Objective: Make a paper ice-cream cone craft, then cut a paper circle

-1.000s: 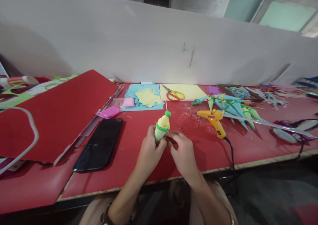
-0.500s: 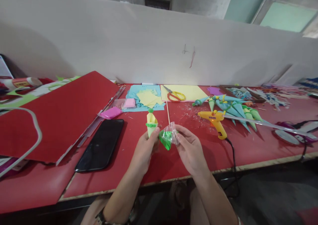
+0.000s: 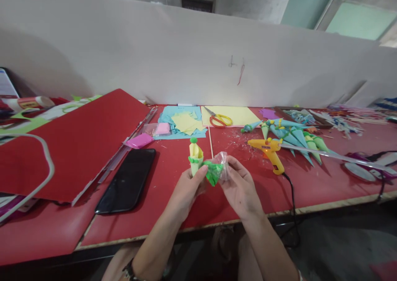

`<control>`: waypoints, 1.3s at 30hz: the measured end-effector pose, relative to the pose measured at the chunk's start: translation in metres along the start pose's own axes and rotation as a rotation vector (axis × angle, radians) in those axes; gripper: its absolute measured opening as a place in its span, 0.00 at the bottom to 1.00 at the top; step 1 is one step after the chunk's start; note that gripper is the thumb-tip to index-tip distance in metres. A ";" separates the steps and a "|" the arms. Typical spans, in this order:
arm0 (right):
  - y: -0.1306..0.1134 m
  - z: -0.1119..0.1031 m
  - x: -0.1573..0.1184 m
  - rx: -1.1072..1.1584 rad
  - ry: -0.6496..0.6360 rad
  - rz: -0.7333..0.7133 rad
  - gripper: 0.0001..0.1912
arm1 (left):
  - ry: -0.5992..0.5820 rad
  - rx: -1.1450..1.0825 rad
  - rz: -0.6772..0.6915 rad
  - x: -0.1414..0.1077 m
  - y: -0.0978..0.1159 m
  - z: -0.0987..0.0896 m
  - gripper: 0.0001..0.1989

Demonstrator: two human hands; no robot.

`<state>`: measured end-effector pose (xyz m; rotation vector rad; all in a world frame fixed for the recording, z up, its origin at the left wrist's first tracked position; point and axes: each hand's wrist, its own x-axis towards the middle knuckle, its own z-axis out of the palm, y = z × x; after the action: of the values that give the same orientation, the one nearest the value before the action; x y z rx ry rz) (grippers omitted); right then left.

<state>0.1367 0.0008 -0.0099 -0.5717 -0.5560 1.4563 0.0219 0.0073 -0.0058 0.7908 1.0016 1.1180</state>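
My left hand (image 3: 190, 188) is closed around the lower part of a small paper cone (image 3: 195, 157), pale green with a yellow inner fold, a green band and a green ball on top. It stands upright above the table. My right hand (image 3: 242, 186) pinches the clear end of a plastic bag (image 3: 223, 165) with bright green clay-like material (image 3: 214, 173) inside. The green part of the bag touches my left thumb. What the hidden fingers of my left hand do behind the bag cannot be seen.
Right of my hands lie a yellow glue gun (image 3: 269, 148) with its cord and several finished paper cones (image 3: 294, 134). Behind are scissors (image 3: 218, 117) on yellow paper and blue-and-yellow paper pieces (image 3: 186, 122). To the left are a black phone (image 3: 127, 182) and a red board (image 3: 77, 148).
Both hands have shifted slightly right with the cone and bag. The green part of the bag is now nearer to my left thumb, touching it.
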 end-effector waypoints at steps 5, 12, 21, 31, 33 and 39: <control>0.005 -0.005 0.002 -0.157 -0.016 -0.043 0.08 | 0.074 -0.037 0.061 0.000 -0.001 0.000 0.20; 0.005 -0.007 -0.002 -0.527 -0.022 -0.225 0.08 | 0.121 -0.016 0.140 0.003 0.000 -0.008 0.17; -0.001 -0.005 -0.005 -0.703 0.133 -0.307 0.05 | 0.104 -0.059 0.141 0.000 0.003 -0.006 0.15; 0.000 -0.007 0.000 -0.565 -0.089 -0.223 0.06 | 0.093 0.020 0.136 0.001 0.000 -0.007 0.14; -0.002 -0.006 -0.001 -0.567 -0.119 -0.220 0.07 | 0.081 0.031 0.143 0.002 0.000 -0.008 0.13; -0.006 -0.001 -0.004 -0.616 -0.120 -0.230 0.07 | 0.059 0.021 0.153 0.001 0.002 -0.008 0.12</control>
<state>0.1416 -0.0035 -0.0066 -0.8694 -1.1446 1.0943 0.0143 0.0094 -0.0070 0.8674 1.0166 1.2695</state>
